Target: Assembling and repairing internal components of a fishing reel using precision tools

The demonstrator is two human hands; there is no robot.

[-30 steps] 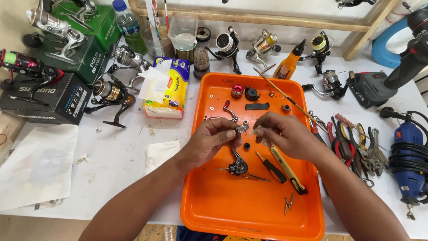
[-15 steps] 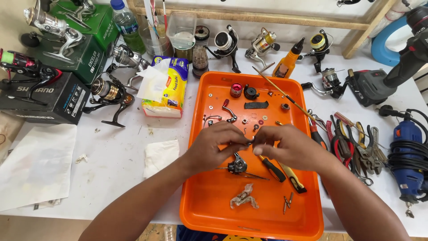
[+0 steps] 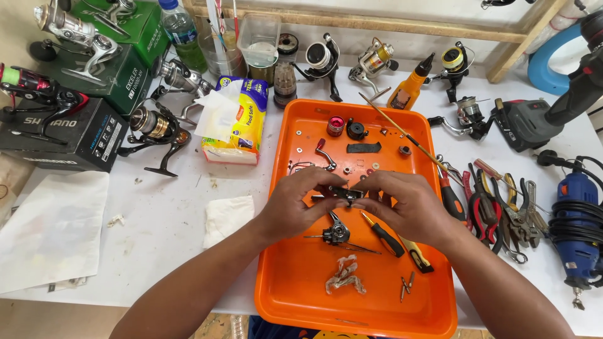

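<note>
Orange tray [image 3: 289, 295] — small dark metal part [image 3: 344, 193] over it, red cap [image 3: 335, 125] and black knob [image 3: 357, 129] inside. Yellow-and-blue tissue pack [image 3: 242, 122], green boxes [image 3: 125, 53], blue rotary tool [image 3: 575, 210] — white table [image 3: 163, 213].

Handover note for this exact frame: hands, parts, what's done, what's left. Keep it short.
Left hand and right hand: both pinch one small dark reel part, held above the orange tray.
In the tray: reel body just below the hands, black-handled screwdriver, yellow-handled tool, crumpled wipe, loose screws, red knob, black cap and small washers at the far end.
Right of the tray: pliers. Whole reels line the far edge of the table.
Done: reel is apart, pieces laid out.
Left: the held part is not on the reel body; loose pieces remain unfitted.
</note>
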